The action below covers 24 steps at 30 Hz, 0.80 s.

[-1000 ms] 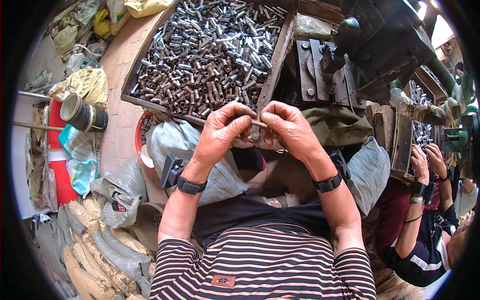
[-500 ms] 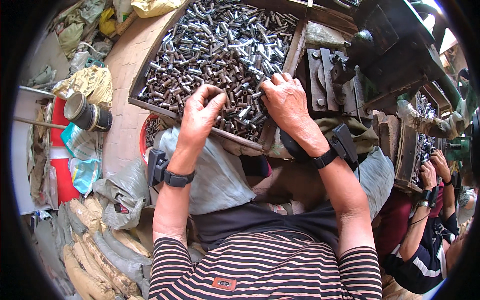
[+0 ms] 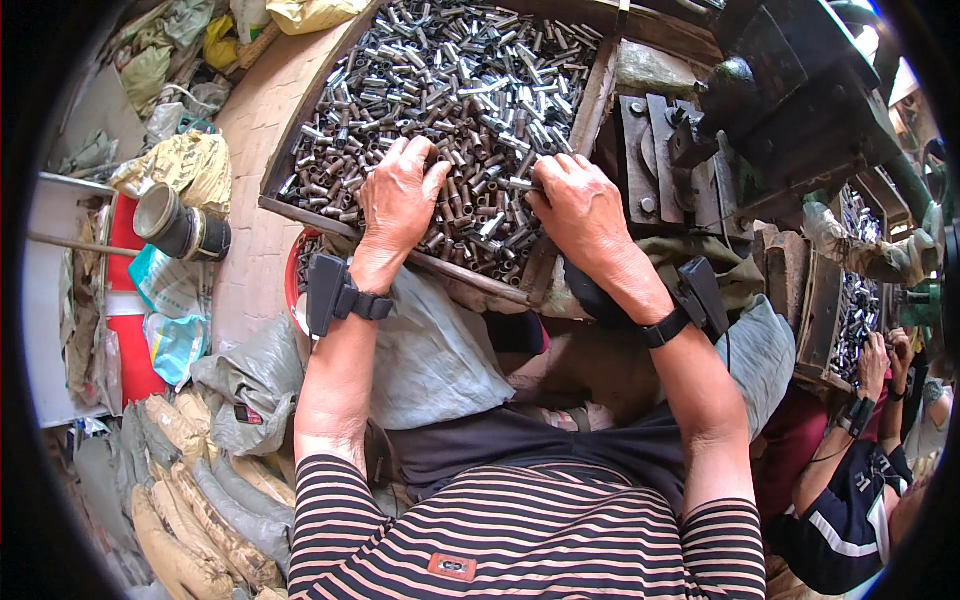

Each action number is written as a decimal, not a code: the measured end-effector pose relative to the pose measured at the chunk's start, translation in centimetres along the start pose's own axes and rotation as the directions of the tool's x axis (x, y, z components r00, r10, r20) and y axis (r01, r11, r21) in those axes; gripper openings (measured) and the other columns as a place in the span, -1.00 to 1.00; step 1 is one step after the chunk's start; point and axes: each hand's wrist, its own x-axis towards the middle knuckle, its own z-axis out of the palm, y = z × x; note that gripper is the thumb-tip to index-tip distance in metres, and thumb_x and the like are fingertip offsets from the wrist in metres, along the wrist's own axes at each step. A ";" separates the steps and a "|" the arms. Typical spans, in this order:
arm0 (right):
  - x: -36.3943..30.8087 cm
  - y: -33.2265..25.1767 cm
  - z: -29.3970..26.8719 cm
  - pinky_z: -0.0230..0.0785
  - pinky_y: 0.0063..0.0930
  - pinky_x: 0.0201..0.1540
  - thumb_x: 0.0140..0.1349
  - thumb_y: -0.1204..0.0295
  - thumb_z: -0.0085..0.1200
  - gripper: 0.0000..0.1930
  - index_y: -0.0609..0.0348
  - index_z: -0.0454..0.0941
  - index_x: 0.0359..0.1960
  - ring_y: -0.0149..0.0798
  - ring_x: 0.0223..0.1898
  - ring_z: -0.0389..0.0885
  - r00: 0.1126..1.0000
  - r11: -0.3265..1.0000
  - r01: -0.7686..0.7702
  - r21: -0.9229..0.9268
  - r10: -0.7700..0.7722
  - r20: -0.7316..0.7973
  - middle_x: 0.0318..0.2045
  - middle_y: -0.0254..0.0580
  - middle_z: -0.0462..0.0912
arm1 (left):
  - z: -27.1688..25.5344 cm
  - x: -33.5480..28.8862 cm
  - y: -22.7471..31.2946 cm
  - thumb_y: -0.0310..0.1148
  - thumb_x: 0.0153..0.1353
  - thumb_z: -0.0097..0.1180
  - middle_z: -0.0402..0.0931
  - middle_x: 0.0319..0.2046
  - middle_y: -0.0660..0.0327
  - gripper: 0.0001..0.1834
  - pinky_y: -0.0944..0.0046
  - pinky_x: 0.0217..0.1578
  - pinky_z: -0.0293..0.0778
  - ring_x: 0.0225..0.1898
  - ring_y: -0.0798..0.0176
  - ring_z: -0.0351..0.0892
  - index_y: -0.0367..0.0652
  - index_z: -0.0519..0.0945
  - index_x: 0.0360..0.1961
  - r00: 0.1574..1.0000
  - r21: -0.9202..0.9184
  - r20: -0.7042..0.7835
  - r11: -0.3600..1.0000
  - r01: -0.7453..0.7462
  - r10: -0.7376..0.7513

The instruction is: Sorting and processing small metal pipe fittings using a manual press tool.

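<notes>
A shallow wooden tray [image 3: 470, 278] holds a heap of short metal tubes [image 3: 470, 95], some shiny and some brownish. Over the near left of the heap is my left hand [image 3: 395, 200], its bent fingers resting on the brownish tubes and its thumb apart from the forefinger. I see nothing held in it. Near the tray's right side, my right hand [image 3: 585, 210] has its fingers curled together. A small metal tube [image 3: 519, 184] sticks out leftward from its fingertips. The other fingers of this hand are partly hidden by its back.
A dark, heavy machine [image 3: 770, 100] stands right of the tray, with a bolted metal plate [image 3: 640, 160] beside it. At far right a co-worker's hands [image 3: 880, 360] are at another tray of metal pieces. Filled sacks [image 3: 180, 530] lie at lower left, near a grey bag [image 3: 250, 390].
My left hand has moved up and forward onto the heap, its thumb and forefinger spreading. My right hand has shifted slightly right and down. The co-worker's hands have moved a little lower.
</notes>
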 end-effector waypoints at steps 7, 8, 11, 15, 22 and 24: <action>-2.5 -0.1 -1.7 0.40 -0.52 -0.41 0.11 0.52 0.16 -0.84 0.26 0.46 -0.30 -0.43 -0.53 0.49 0.920 0.553 -0.369 0.747 0.334 0.207 -0.54 -0.23 0.54 | -2.2 -1.6 0.5 -0.43 0.25 0.06 0.50 -0.42 0.40 -0.89 0.57 -0.58 0.23 -0.58 0.61 0.29 -0.16 0.52 -0.21 0.900 -0.868 0.396 0.245 0.432 -0.183; -2.9 -0.3 -2.1 0.40 -0.55 -0.41 0.14 0.53 0.13 -0.87 0.27 0.46 -0.30 -0.47 -0.51 0.49 0.896 0.399 -0.398 0.826 0.361 0.257 -0.53 -0.27 0.54 | -2.1 -2.3 1.6 -0.45 0.27 0.02 0.47 -0.43 0.43 -0.89 0.61 -0.65 0.10 -0.62 0.66 0.17 -0.11 0.49 -0.18 0.895 -0.884 0.415 0.157 0.439 -0.166; -3.3 -1.3 -3.1 0.40 -0.64 -0.39 0.22 0.55 0.07 -0.94 0.27 0.47 -0.31 -0.54 -0.46 0.51 0.873 0.202 -0.400 0.894 0.380 0.305 -0.50 -0.37 0.54 | -2.1 -4.1 3.5 -0.39 0.28 0.03 0.44 -0.52 0.44 -0.89 0.60 -0.64 0.16 -0.62 0.64 0.25 -0.13 0.51 -0.21 0.894 -0.885 0.433 0.132 0.446 -0.118; -3.9 -2.0 -4.0 0.44 -0.62 -0.35 0.22 0.55 0.07 -0.93 0.27 0.47 -0.30 -0.52 -0.44 0.55 0.857 0.096 -0.383 0.919 0.408 0.315 -0.47 -0.35 0.56 | -1.8 -5.3 5.8 -0.36 0.34 -0.05 0.55 -0.38 0.31 -0.87 0.59 -0.64 0.24 -0.62 0.58 0.35 -0.16 0.44 -0.18 0.851 -0.857 0.513 -0.019 0.514 -0.110; -5.3 -1.6 -4.2 0.48 -0.60 -0.27 0.21 0.56 0.07 -0.94 0.26 0.48 -0.31 -0.50 -0.39 0.58 0.843 0.025 -0.368 0.930 0.432 0.322 -0.43 -0.31 0.58 | -1.0 -6.4 7.6 -0.42 0.30 0.02 0.53 -0.33 0.31 -0.77 0.52 -0.50 0.37 -0.45 0.51 0.48 -0.16 0.46 -0.03 0.800 -0.804 0.594 -0.024 0.595 -0.084; -5.6 -1.4 -4.2 0.48 -0.60 -0.26 0.21 0.56 0.08 -0.94 0.26 0.49 -0.31 -0.49 -0.39 0.58 0.837 0.004 -0.364 0.932 0.441 0.325 -0.43 -0.31 0.58 | -0.9 -6.4 8.0 -0.43 0.29 0.03 0.54 -0.33 0.30 -0.79 0.51 -0.48 0.38 -0.44 0.50 0.49 -0.16 0.47 -0.05 0.811 -0.817 0.576 -0.058 0.574 -0.100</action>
